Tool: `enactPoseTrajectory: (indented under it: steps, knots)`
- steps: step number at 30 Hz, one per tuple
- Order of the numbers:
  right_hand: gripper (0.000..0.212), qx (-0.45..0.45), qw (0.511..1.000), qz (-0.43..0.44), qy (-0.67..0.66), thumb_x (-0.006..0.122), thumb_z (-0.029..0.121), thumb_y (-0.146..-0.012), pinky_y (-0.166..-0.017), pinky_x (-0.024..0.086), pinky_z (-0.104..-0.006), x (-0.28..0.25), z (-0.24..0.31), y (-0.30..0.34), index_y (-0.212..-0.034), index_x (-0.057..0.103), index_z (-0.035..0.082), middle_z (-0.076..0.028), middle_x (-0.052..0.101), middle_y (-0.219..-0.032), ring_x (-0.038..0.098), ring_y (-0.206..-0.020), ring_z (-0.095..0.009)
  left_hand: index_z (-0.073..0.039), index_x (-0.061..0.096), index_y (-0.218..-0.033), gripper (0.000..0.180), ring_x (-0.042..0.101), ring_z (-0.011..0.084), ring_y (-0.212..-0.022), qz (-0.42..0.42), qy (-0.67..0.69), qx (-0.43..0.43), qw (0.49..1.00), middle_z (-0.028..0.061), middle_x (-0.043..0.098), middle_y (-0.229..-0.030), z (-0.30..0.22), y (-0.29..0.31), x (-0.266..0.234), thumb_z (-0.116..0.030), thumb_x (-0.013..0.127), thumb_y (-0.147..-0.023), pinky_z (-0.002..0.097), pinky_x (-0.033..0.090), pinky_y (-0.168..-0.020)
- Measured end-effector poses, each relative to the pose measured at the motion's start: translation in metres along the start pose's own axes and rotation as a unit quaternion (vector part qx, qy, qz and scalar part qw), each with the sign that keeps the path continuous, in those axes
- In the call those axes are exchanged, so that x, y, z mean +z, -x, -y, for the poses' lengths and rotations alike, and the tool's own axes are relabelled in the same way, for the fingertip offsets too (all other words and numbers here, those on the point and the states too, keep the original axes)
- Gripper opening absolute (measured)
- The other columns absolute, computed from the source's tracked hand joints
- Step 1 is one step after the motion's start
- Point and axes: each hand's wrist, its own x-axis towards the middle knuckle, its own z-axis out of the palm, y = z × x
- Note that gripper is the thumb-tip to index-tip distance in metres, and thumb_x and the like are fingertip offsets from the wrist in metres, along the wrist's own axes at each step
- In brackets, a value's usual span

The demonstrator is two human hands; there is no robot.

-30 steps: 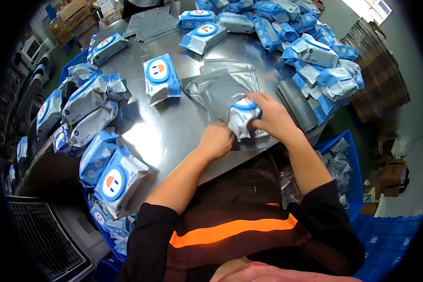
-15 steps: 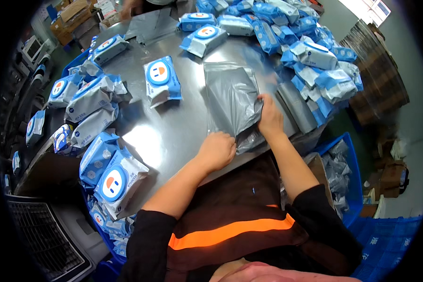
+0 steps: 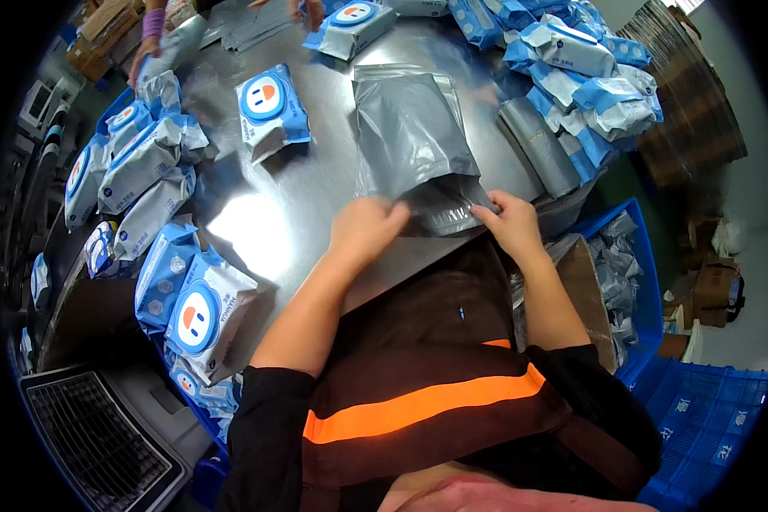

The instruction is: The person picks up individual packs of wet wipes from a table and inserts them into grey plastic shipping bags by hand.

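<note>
A flat grey plastic mailing bag (image 3: 414, 128) lies on the metal table in front of me, its near end lifted and gaping, with a dark inside showing. My right hand (image 3: 514, 226) is closed, thumb and fingers pinching the bag's near right edge. At the near left corner my left hand (image 3: 363, 230) is closed on the bag too, its fingertips partly hidden. More bags seem to lie beneath this one. A blue-and-white pack of wipes (image 3: 271, 111) with a round lid rests left of the bag.
Several wipes packs (image 3: 145, 162) line the table's left edge; a heap of them (image 3: 584, 94) fills the right. Rolled grey plastic (image 3: 539, 147) lies by that heap. Another person's hand (image 3: 149, 47) reaches in at far left. A blue crate (image 3: 644, 282) holds grey bags at right.
The bag's near end has been spread apart, and my right hand has come down to its near right corner. At the far side, another person's hands have come into view among the packs.
</note>
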Motion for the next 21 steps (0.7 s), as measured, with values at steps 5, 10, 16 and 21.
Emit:
enactPoseTrajectory:
  steps: [5,10,16,21]
  knots:
    - [0.014,-0.164,0.963,-0.207,0.058,0.080,0.016,-0.078,-0.072,0.051,-0.0390,-0.010,0.047,0.017,-0.091,0.075,0.011,-0.006,0.066,-0.084,0.063,-0.081,-0.028,-0.002,0.070,-0.079,0.033,0.067,0.0270,-0.077,0.031,0.189,0.042,0.981,0.0144,0.070,-0.079,0.039,-0.003,0.004,-0.031,0.055,-0.081,0.0381,0.050,-0.073]
    - [0.017,-0.319,0.943,-0.096,0.015,0.082,0.017,-0.073,-0.074,0.052,-0.0378,0.027,0.090,-0.004,-0.088,0.075,0.011,-0.005,0.066,-0.085,0.062,-0.083,-0.027,-0.001,0.070,-0.079,0.034,0.062,0.0142,-0.072,0.051,0.256,0.049,0.964,0.0064,0.069,-0.075,0.038,-0.001,0.001,-0.029,0.055,-0.090,0.0300,0.048,-0.068]
    - [0.018,-0.337,0.941,-0.015,0.016,0.082,0.016,-0.071,-0.075,0.052,-0.0369,0.044,0.091,-0.002,-0.086,0.075,0.011,-0.003,0.066,-0.084,0.060,-0.084,-0.026,0.001,0.068,-0.079,0.030,0.056,0.0085,-0.070,0.021,0.237,0.085,0.968,0.0016,0.064,-0.073,0.049,-0.007,0.012,-0.020,0.055,-0.095,0.0251,0.044,-0.064]
    - [0.015,-0.315,0.949,-0.015,0.017,0.081,0.014,-0.073,-0.074,0.051,-0.0353,0.048,0.079,0.010,-0.086,0.074,0.011,-0.003,0.066,-0.082,0.059,-0.083,-0.026,0.002,0.066,-0.077,0.023,0.053,0.0070,-0.069,0.002,0.195,0.119,0.973,0.0010,0.062,-0.072,0.048,-0.010,0.015,-0.013,0.058,-0.092,0.0244,0.043,-0.063]
